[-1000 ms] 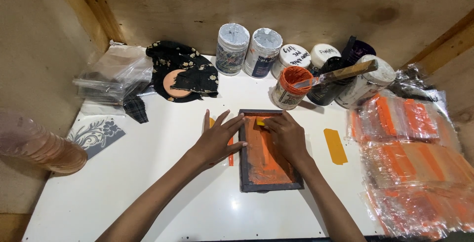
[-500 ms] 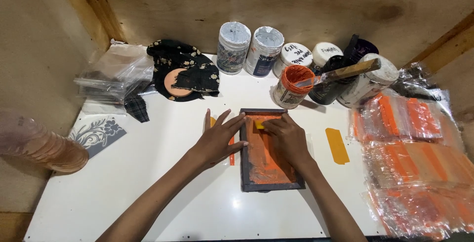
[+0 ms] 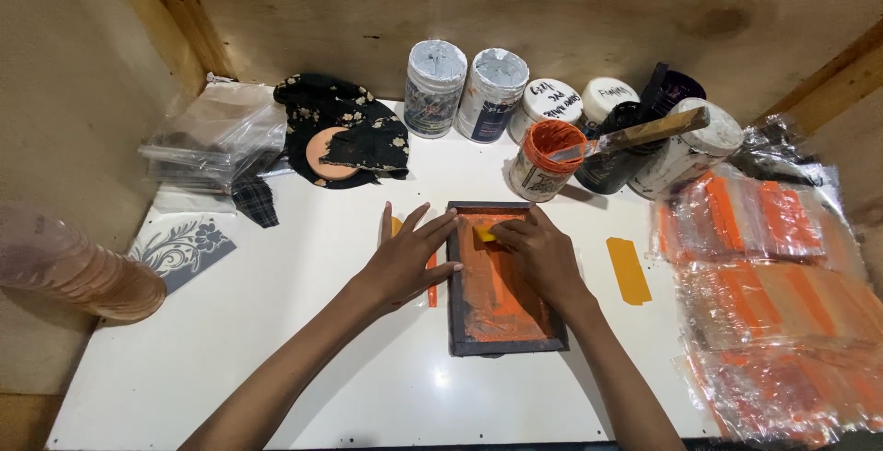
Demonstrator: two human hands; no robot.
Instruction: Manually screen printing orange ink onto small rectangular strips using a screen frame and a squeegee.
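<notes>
**A:** Where are your hands?

**B:** Take the dark-framed printing screen (image 3: 501, 283) as your landmark; it lies flat on the white table (image 3: 276, 341), its mesh smeared with orange ink. Your left hand (image 3: 405, 261) lies spread at the screen's left edge, fingers released and fanned out, the fingertips pressing on the frame's left rail. Nothing is gripped in it.

**A:** And the right?

**B:** Your right hand (image 3: 543, 256) rests on the mesh near the screen's far end, fingers curled and pinching a small yellow squeegee (image 3: 485, 232) against the ink.

**A:** What lies about the screen?

**B:** Just beyond its far right corner stands an open orange ink tub (image 3: 545, 159) with a flat stirring stick (image 3: 644, 131) laid across it. Beyond that, a row of lidded jars (image 3: 464, 91) lines the wooden wall. To the right of the screen lies an orange strip (image 3: 628, 270) on the table, and further right a heap of clear bags with orange prints (image 3: 773, 304). Far left of the screen sits a stack of plastic packets (image 3: 216, 138), with a black floral cloth (image 3: 345, 129) beside it.
</notes>
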